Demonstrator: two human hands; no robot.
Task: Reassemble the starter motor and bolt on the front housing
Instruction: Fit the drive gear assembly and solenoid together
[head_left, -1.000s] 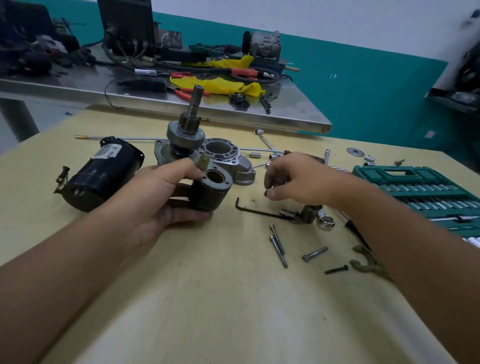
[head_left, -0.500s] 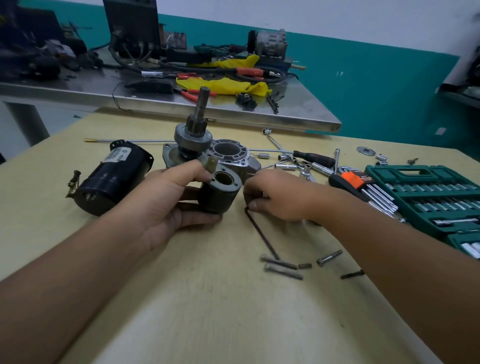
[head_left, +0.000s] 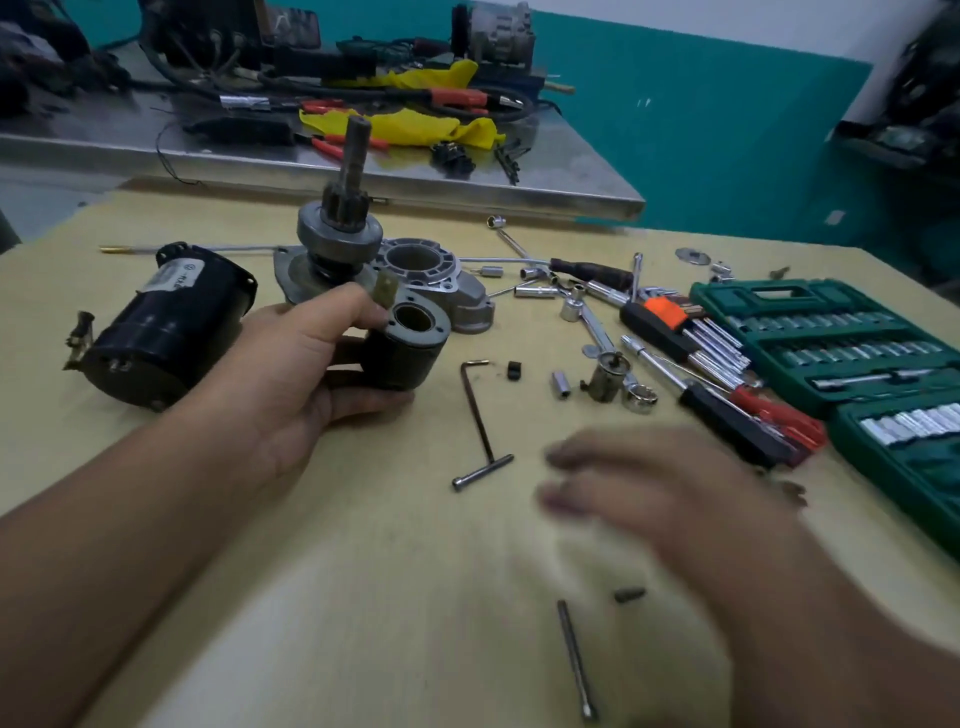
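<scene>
Item: starter assembly (head_left: 363, 312), dull grey metal with splined shaft upright, gripped by your left hand (head_left: 291, 374), fingers curled round its cylindrical solenoid, far-left on the pale wooden counter (head_left: 363, 597). Cast aluminium front housing (head_left: 441, 280) lay just behind. Your right hand (head_left: 649, 499) hovered blurred, fingers extended.

The left hand (head_left: 296, 374) grips a part, thumb on top, fingers (head_left: 374, 400) curled beneath. The right hand (head_left: 639, 483), motion-blurred, hovers palm down, fingers extended leftward; both forearms bare.
</scene>
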